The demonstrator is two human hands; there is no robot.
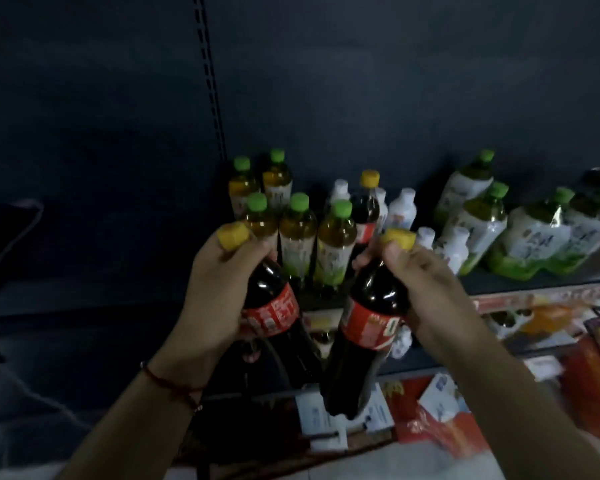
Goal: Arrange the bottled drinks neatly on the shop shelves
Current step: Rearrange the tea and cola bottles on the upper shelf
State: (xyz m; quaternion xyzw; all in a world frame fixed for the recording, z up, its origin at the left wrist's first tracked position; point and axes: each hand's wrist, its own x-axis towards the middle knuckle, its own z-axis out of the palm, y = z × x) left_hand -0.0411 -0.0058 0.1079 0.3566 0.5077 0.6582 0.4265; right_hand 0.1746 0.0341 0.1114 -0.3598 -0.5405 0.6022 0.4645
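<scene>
Dark back wall fills the upper view; a slotted upright runs down it. Room dim, detail soft.

Shelf crosses mid-frame, its front edge just beyond the hands. On it: green-capped tea bottles upright in a tight cluster at left, small white bottles behind and to the right, wrapped packs of green-capped bottles further right, some leaning. One yellow-capped dark bottle already stands among them.

Left hand wraps the neck and shoulder of a dark cola bottle, yellow cap up. Right hand grips a second cola bottle the same way, thumb near the cap. Both bottles tilt, caps toward the shelf, bases toward the person; they lie side by side, close, contact unclear.

Judgement: the shelf lies ahead and slightly up; open space looks to sit between cluster and packs, nearer the right hand.

Lower shelves hold red packaging, blurred.
</scene>
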